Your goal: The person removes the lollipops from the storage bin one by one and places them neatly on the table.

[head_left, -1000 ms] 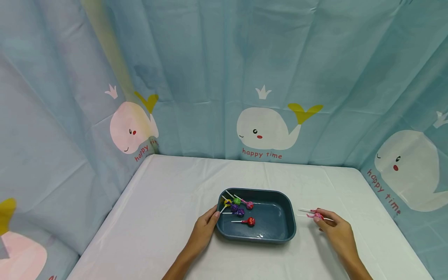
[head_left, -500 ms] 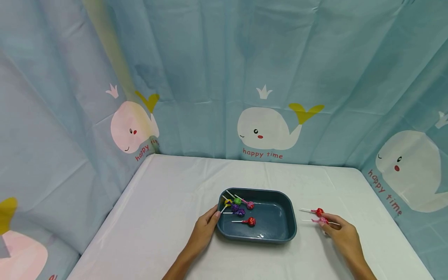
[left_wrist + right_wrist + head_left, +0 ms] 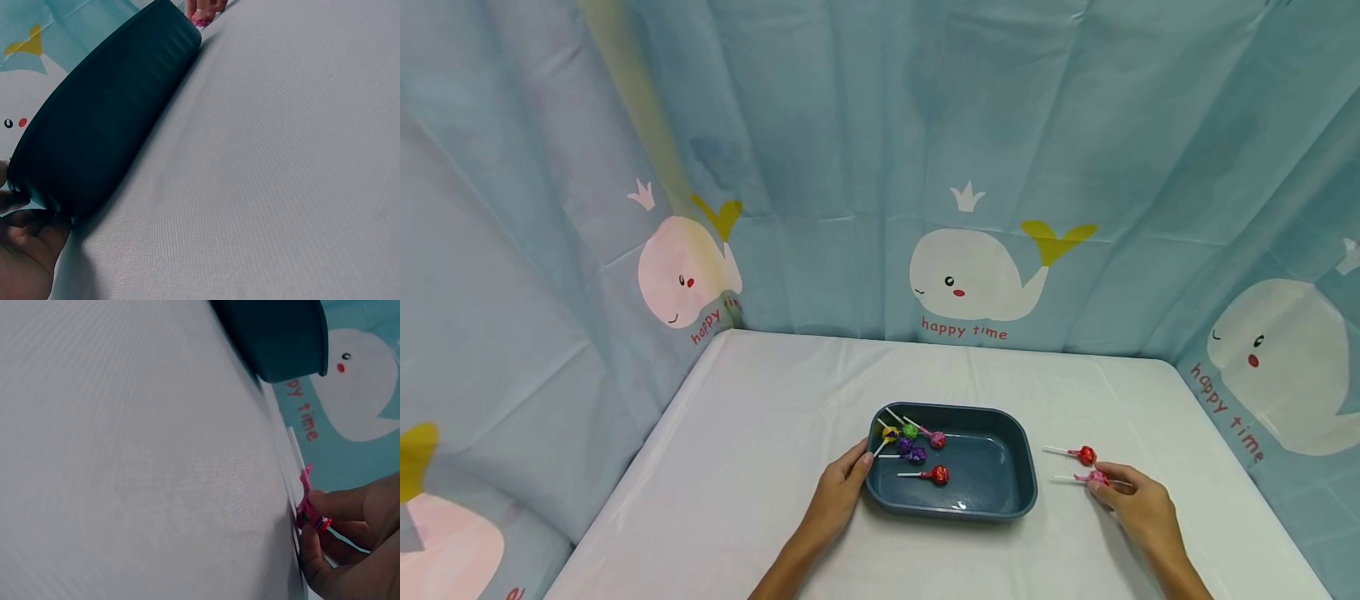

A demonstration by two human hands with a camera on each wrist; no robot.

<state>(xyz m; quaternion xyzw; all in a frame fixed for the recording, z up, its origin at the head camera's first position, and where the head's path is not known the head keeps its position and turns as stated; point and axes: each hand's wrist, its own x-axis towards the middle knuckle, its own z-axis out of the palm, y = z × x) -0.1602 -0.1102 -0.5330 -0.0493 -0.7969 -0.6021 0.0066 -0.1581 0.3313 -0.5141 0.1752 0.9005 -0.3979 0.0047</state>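
My left hand [image 3: 841, 483] grips the left end of a dark blue-green rectangular tray [image 3: 955, 508], thumb on its rim; the left wrist view shows its fingers against the outer corner. Inside the tray lie several lollipops: a red lollipop [image 3: 939, 475] in front, purple lollipops [image 3: 916, 455], a yellow one, a green one and a pink one in the far left corner. To the tray's right, my right hand [image 3: 1138, 497] pinches a pink lollipop [image 3: 306, 514] by its wrapped head, low at the tabletop, stick pointing left. A short white stick [image 3: 1122, 482] shows by those fingers; its other end is hidden.
Just beyond the right hand, a red lollipop [image 3: 1086, 455] lies on the white tablecloth [image 3: 737, 458], stick toward the tray. A blue curtain [image 3: 820, 167] with whale prints stands behind the table and along both sides.
My right hand has shifted right and slightly nearer with the pink lollipop, drawing it apart from the red one, which is now fully uncovered. The left hand and tray stay in place.
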